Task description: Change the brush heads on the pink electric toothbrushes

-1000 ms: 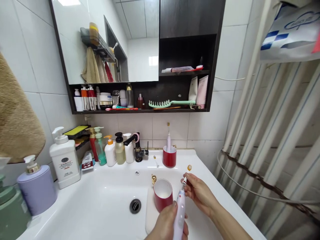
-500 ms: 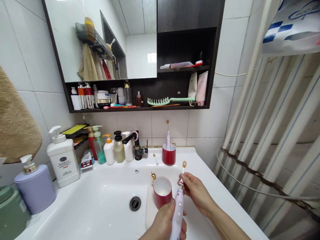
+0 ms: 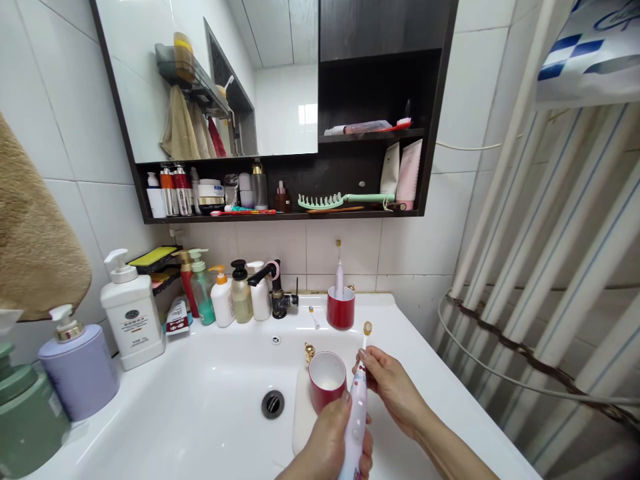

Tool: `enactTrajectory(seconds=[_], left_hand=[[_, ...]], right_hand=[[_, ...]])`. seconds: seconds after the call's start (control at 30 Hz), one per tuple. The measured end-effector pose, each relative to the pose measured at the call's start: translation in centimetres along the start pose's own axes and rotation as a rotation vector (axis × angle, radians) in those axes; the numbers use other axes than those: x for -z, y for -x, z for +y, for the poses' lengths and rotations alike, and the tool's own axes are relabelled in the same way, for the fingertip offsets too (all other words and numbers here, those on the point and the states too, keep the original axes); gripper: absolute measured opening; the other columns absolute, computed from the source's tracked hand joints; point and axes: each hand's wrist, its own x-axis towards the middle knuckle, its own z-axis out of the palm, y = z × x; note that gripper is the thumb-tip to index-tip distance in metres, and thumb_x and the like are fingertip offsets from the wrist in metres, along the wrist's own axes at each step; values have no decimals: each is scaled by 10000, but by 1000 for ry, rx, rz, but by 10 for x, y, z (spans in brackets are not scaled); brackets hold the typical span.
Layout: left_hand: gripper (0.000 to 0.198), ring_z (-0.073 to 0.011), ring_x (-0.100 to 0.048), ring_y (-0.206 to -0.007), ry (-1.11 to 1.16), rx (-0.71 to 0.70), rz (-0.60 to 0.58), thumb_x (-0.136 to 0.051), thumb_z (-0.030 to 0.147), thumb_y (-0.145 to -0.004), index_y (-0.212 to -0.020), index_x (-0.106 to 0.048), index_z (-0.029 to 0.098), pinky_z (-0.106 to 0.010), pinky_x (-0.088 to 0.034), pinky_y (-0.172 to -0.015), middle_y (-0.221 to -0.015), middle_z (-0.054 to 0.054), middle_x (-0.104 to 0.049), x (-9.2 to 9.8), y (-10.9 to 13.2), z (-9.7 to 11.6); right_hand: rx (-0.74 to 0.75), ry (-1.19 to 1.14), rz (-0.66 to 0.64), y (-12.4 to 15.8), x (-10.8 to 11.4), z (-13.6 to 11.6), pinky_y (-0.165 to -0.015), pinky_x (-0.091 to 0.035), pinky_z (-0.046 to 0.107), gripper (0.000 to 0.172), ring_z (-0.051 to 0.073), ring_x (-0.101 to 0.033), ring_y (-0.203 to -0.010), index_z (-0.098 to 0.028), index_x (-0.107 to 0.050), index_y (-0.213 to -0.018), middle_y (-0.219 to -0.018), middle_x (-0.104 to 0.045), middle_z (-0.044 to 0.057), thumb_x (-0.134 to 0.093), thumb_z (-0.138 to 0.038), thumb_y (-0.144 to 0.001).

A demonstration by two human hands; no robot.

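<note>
My left hand is wrapped round the white handle of an electric toothbrush, held upright and tilted slightly over the basin. At its top, my right hand pinches the neck of the toothbrush head, whose bristles look yellowish and point up. The head meets the handle with no gap visible. Just left of the handle, a red cup with a gold handle sits on a pale pad, partly covered by my left hand. A spare brush head lies on the sink ledge.
Another red cup holds a second electric toothbrush on the back ledge. A black faucet and several pump bottles line the sink. Above hangs a dark mirror cabinet. White pipes stand at the right.
The toothbrush head has come down onto the handle; the metal shaft that showed between them is now covered. The view has shifted slightly.
</note>
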Motion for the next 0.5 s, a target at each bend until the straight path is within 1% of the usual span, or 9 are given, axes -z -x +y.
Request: enactTrajectory(seconds=[0.1, 0.2, 0.33, 0.47, 0.5], left_hand=[[539, -60, -353, -291, -23, -54, -8, -254, 656, -550, -700, -370, 152, -185, -245, -309, -402, 35, -421, 0, -1, -1], [531, -60, -347, -282, -66, -104, 12, -263, 650, -554, -692, -369, 148, -185, -246, -299, -398, 35, -419, -1, -1, -1], [526, -59, -346, -277, -100, -115, 28, -242, 650, -561, -691, -360, 154, -185, -247, -292, -411, 42, -411, -2, -1, -1], [462, -45, -334, -277, -243, -169, 133, -288, 611, -584, -687, -347, 165, -173, -230, -294, -433, 47, -420, -1, 0, -1], [450, -43, -336, -281, -263, -181, 141, -300, 602, -587, -687, -348, 165, -170, -229, -296, -438, 47, -424, -1, 0, -1]], right_hand=[[-6, 20, -10, 1, -2, -2, -479, -344, 220, 258, 61, -396, -422, -160, -406, -533, -474, -455, -42, -422, -390, -650], [4, 38, 14, 2, -3, -1, -459, -343, 217, 259, 60, -392, -408, -162, -405, -531, -471, -456, -43, -423, -393, -646], [20, 54, 54, 1, -6, 1, -430, -339, 213, 265, 61, -385, -390, -166, -401, -530, -466, -448, -47, -417, -406, -642], [69, 131, 103, 0, -8, 1, -445, -345, 210, 280, 68, -400, -409, -162, -409, -507, -460, -457, -41, -424, -412, -632], [82, 140, 112, 0, -8, 0, -450, -346, 209, 281, 69, -402, -414, -161, -411, -504, -460, -457, -42, -427, -413, -630]])
